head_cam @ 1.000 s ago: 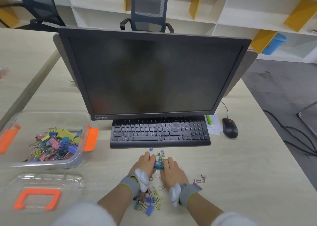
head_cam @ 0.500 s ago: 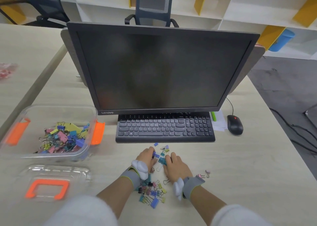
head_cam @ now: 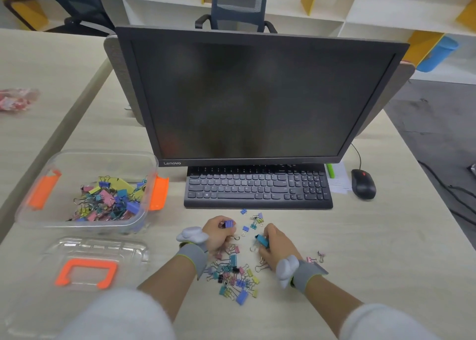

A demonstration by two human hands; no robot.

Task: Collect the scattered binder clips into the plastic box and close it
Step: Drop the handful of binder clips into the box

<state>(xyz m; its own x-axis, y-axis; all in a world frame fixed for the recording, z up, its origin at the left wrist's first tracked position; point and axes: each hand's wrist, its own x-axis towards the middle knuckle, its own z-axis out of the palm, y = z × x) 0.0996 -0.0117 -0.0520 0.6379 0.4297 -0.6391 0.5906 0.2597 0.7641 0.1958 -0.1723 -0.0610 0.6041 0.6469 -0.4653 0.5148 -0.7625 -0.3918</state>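
Coloured binder clips (head_cam: 235,277) lie scattered on the desk in front of the keyboard, between my wrists. A few more clips (head_cam: 255,221) sit just beyond my fingers. My left hand (head_cam: 219,232) is closed on a blue clip with others under its fingers. My right hand (head_cam: 274,244) grips a teal clip. The clear plastic box (head_cam: 38,210) with orange latches stands open at the left, holding several clips. Its clear lid (head_cam: 87,265) with an orange handle lies on the desk in front of the box.
A black keyboard (head_cam: 257,187) and a large dark monitor (head_cam: 247,100) stand right behind the clips. A black mouse (head_cam: 363,183) rests at the right. Two small pink clips (head_cam: 315,257) lie right of my right wrist. A red packet (head_cam: 15,100) sits far left.
My hands have drawn apart, each now lifting clips off the desk: the left with a blue one, the right with a teal one. The view has shifted slightly.
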